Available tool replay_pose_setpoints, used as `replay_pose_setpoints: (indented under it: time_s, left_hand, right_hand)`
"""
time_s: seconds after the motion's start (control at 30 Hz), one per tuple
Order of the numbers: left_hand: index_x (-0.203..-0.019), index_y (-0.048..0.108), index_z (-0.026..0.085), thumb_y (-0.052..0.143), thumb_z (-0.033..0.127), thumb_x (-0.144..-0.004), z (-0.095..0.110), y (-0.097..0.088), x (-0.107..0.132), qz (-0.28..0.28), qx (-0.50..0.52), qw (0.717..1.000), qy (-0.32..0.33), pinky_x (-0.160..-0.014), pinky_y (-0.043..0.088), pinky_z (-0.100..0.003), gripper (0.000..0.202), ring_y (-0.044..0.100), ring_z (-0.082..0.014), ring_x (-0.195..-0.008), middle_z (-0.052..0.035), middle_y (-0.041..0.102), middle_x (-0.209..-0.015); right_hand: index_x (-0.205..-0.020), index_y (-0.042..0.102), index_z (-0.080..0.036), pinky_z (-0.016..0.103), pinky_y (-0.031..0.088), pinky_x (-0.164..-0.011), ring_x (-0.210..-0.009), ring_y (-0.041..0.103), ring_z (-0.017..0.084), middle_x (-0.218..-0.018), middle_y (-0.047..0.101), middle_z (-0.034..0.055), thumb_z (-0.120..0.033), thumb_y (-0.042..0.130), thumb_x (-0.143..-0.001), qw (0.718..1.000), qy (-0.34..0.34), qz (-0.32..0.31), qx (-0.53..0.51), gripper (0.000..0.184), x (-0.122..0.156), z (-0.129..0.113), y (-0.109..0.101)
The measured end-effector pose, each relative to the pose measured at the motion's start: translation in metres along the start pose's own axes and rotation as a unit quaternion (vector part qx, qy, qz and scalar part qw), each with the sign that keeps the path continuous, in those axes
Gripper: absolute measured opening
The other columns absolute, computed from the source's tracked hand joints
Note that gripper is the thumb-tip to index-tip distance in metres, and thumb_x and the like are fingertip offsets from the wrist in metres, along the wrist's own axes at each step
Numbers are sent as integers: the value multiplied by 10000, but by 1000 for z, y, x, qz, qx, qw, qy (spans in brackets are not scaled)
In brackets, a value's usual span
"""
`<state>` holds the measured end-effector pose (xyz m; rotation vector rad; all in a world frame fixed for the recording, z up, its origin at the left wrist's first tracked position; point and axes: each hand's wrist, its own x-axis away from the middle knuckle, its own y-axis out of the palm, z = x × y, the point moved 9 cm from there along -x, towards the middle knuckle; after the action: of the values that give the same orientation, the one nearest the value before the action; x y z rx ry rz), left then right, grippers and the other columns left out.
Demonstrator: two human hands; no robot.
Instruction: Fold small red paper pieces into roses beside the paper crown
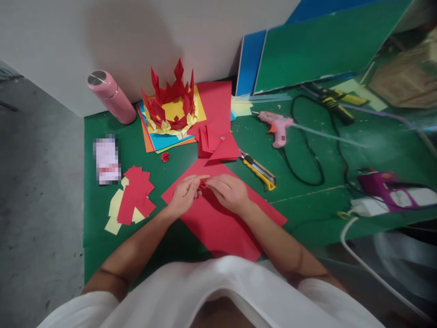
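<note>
Both my left hand (185, 193) and my right hand (229, 192) are closed on one small piece of folded red paper (202, 183), held between the fingertips. Most of that piece is hidden by my fingers. Under my hands a large red sheet (218, 228) lies at an angle on the green table. Just beyond them sit folded red paper pieces (218, 143). A small red paper rose (165, 157) rests to the left. Farther back, a red and yellow folded paper crown (170, 107) stands on a stack of coloured sheets (218, 98).
A pink bottle (112, 98) and a blurred-out phone (107, 160) are on the left, near red and cream paper scraps (133, 196). To the right lie a yellow utility knife (258, 171), a pink glue gun (276, 127) with its cord, and a purple and white box (392, 191).
</note>
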<state>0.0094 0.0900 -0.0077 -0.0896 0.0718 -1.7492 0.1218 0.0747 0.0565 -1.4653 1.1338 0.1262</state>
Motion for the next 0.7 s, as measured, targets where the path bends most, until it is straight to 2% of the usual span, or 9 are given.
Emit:
replay_pose_setpoints:
  time_s: [0.13, 0.27, 0.4, 0.53, 0.6, 0.7]
  left_hand:
    - [-1097, 702, 188, 347, 485, -984, -2, 0, 0, -8, -27, 1000, 6, -542, 427, -219, 476, 484, -75, -518, 5, 527, -664]
    - [-1174, 666, 200, 333, 467, -992, 0, 0, 1, -1, -42, 999, 26, -588, 442, -238, 464, 483, -84, -532, 9, 513, -671]
    - [-1285, 591, 211, 392, 484, -969, 5, 4, 2, -12, -36, 998, 51, -586, 459, -245, 462, 504, -86, -559, -14, 539, -790]
    - [-1311, 559, 215, 428, 445, -967, 5, 7, 3, -23, -32, 998, 52, -631, 471, -254, 433, 518, -98, -586, 7, 522, -731]
    - [-1299, 556, 221, 445, 430, -965, 3, 8, 3, -23, -14, 998, 50, -634, 467, -247, 409, 510, -92, -575, 22, 516, -699]
    - [-1255, 536, 229, 530, 433, -926, -2, 9, 2, -15, 64, 997, 29, -543, 439, -209, 388, 523, -68, -553, 21, 550, -760]
  right_hand:
    - [-943, 647, -176, 292, 562, -692, -713, 685, 177, -803, 751, 65, -116, 547, -908, 1000, 15, 4, -11, 121, 0, 0, 1]
    - [-948, 639, -187, 288, 571, -719, -759, 706, 175, -834, 756, 62, -152, 566, -910, 995, 85, -7, -54, 89, 0, 9, 4]
    - [-917, 633, -206, 282, 570, -707, -749, 710, 168, -821, 755, 43, -166, 569, -902, 986, 141, 4, -88, 77, 1, 19, 5]
    - [-893, 628, -209, 283, 558, -675, -723, 703, 169, -804, 750, 41, -175, 575, -890, 984, 153, 7, -91, 63, 2, 21, 6]
    - [-884, 622, -210, 280, 548, -661, -712, 696, 166, -796, 746, 38, -174, 574, -888, 984, 154, 9, -94, 60, 2, 21, 6]
    - [-866, 615, -211, 271, 530, -638, -678, 678, 155, -771, 735, 28, -177, 573, -888, 980, 167, 6, -104, 58, 3, 23, 6]
